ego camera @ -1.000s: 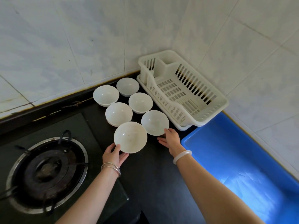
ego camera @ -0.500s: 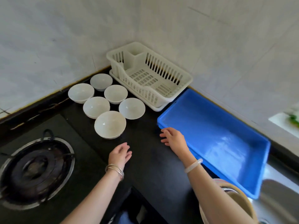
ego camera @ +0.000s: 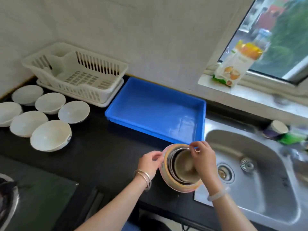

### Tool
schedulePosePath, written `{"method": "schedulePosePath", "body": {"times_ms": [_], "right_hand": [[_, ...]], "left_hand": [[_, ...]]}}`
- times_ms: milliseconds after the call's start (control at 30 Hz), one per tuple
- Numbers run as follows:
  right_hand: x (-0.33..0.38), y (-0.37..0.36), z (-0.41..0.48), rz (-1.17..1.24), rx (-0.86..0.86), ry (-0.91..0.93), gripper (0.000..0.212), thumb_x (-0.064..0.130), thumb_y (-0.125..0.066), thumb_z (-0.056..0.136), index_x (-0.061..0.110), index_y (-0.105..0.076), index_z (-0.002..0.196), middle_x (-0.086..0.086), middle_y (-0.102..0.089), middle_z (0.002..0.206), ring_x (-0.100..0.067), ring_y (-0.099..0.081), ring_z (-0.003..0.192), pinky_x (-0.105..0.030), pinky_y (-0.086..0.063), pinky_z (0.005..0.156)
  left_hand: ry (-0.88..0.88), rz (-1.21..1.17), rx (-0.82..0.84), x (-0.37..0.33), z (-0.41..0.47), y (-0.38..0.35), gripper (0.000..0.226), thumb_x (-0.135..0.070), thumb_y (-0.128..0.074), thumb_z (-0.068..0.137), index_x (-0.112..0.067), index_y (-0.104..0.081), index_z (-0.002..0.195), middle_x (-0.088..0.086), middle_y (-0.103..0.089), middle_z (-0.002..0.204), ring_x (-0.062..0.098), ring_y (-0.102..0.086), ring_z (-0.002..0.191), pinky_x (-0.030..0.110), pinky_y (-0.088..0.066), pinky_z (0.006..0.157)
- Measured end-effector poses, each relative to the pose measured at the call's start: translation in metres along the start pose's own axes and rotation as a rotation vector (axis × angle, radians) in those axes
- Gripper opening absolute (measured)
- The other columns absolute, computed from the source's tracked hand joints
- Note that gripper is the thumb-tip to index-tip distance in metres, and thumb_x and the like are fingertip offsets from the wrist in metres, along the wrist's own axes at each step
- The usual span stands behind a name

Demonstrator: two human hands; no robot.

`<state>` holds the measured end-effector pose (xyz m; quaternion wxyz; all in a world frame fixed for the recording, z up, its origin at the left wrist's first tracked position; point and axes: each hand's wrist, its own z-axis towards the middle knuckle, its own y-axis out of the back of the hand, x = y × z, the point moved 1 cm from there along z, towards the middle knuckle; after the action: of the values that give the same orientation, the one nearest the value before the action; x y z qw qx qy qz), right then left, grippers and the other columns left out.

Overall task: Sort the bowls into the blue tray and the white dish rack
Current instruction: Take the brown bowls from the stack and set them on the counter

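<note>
We have both hands on nested stack of pastel-rimmed bowls (ego camera: 180, 169) at tabletop edge, just in front of empty blue plastic tray (ego camera: 156, 107). Left hand (ego camera: 150, 162) pinches outer rim to steady stack; right hand (ego camera: 202, 157) pinches inner rim, likely to separate top bowl. Six white ceramic bowls (ego camera: 50, 135) well left of tray; white slatted dish rack (ego camera: 75, 72) touching tray's left, empty.

Pale tiled wall (ego camera: 150, 39), daylit window (ego camera: 283, 39)

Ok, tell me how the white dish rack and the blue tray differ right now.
The white dish rack has slotted walls and a perforated floor; the blue tray has solid walls and a smooth floor. The rack stands taller and sits on its own white drip base, while the tray is shallow and lies straight on the black counter. Both are rectangular plastic, against the wall, and hold no bowls.
</note>
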<state>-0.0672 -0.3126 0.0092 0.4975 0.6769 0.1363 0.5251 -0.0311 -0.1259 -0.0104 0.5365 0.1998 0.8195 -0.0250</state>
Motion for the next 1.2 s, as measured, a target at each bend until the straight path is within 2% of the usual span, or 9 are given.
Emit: {"method": "schedulePosePath", "body": {"times_ms": [100,200,367,467,567,800,1000,1133,1200], "right_hand": [[-0.01,0.004,-0.002,-0.015,0.072,-0.049,0.015,0.017,-0.06,0.089,0.016,-0.074,0.095,-0.007,-0.072,0.095,-0.027,-0.064,0.091,-0.026,-0.038,0.073],[-0.017,0.007,-0.008,-0.038,0.149,-0.049,0.019,0.022,-0.063,0.086,0.021,-0.074,0.101,-0.003,-0.074,0.099,-0.023,-0.065,0.093,-0.024,-0.039,0.074],[-0.03,0.009,-0.013,-0.094,0.115,-0.066,0.029,0.015,-0.068,0.081,0.017,-0.066,0.11,-0.004,-0.067,0.104,-0.024,-0.062,0.093,-0.026,-0.04,0.073],[-0.033,0.01,-0.009,-0.083,0.11,-0.136,0.018,0.014,-0.068,0.081,0.013,-0.066,0.098,-0.007,-0.069,0.093,-0.026,-0.062,0.083,-0.028,-0.042,0.068],[-0.034,0.009,-0.007,-0.115,0.085,-0.159,0.006,0.016,-0.068,0.081,0.013,-0.063,0.084,-0.008,-0.069,0.083,-0.022,-0.055,0.07,-0.026,-0.035,0.062],[-0.031,0.017,-0.004,-0.254,0.11,-0.127,0.011,0.021,-0.057,0.09,0.011,-0.058,0.094,-0.013,-0.068,0.086,-0.033,-0.06,0.08,-0.03,-0.036,0.06],[-0.039,0.036,-0.004,-0.007,0.104,-0.18,0.008,0.014,-0.059,0.088,0.013,-0.051,0.086,-0.015,-0.068,0.083,-0.032,-0.061,0.073,-0.034,-0.048,0.064],[-0.046,0.049,-0.006,0.154,0.091,-0.285,0.011,0.012,-0.061,0.087,0.013,-0.051,0.082,-0.009,-0.066,0.078,-0.029,-0.066,0.069,-0.046,-0.058,0.068],[-0.051,0.054,-0.006,0.197,0.071,-0.324,0.01,0.012,-0.061,0.087,0.013,-0.052,0.082,-0.006,-0.067,0.076,-0.027,-0.067,0.067,-0.043,-0.059,0.063]], "left_hand": [[-0.059,0.111,0.012,-0.009,-0.003,-0.022,0.032,-0.027,-0.063,0.084,-0.018,-0.064,0.115,-0.003,-0.067,0.109,0.007,-0.059,0.095,0.018,-0.045,0.084],[-0.099,0.289,0.013,-0.011,-0.001,-0.036,0.037,-0.027,-0.064,0.083,-0.02,-0.061,0.119,-0.002,-0.064,0.113,0.008,-0.058,0.092,0.017,-0.043,0.081],[-0.119,0.412,-0.043,-0.013,0.005,-0.042,0.037,-0.02,-0.063,0.084,-0.02,-0.059,0.121,0.002,-0.06,0.114,0.01,-0.056,0.091,0.017,-0.043,0.08],[-0.118,0.446,-0.029,-0.014,0.008,-0.043,0.038,-0.02,-0.064,0.083,-0.02,-0.059,0.12,0.002,-0.061,0.115,0.013,-0.059,0.098,0.018,-0.042,0.08],[-0.125,0.456,-0.017,-0.013,0.008,-0.043,0.036,-0.02,-0.064,0.084,-0.022,-0.06,0.119,0.002,-0.061,0.114,0.009,-0.054,0.091,0.017,-0.042,0.079],[-0.112,0.418,-0.003,-0.011,0.01,-0.044,0.032,-0.021,-0.063,0.084,-0.02,-0.061,0.116,0.001,-0.059,0.114,0.006,-0.051,0.089,0.018,-0.043,0.079],[-0.085,0.381,-0.004,-0.009,0.008,-0.045,0.022,-0.026,-0.054,0.09,-0.016,-0.065,0.106,0.005,-0.059,0.111,0.016,-0.06,0.094,0.03,-0.051,0.088],[-0.088,0.402,-0.047,-0.012,0.006,-0.052,0.009,-0.023,-0.062,0.084,-0.019,-0.063,0.093,-0.001,-0.051,0.107,0.009,-0.051,0.085,0.021,-0.043,0.077],[-0.085,0.401,-0.086,-0.015,0.004,-0.056,0.008,-0.021,-0.065,0.082,-0.021,-0.059,0.086,-0.005,-0.045,0.103,0.006,-0.048,0.081,0.019,-0.041,0.072]]}}
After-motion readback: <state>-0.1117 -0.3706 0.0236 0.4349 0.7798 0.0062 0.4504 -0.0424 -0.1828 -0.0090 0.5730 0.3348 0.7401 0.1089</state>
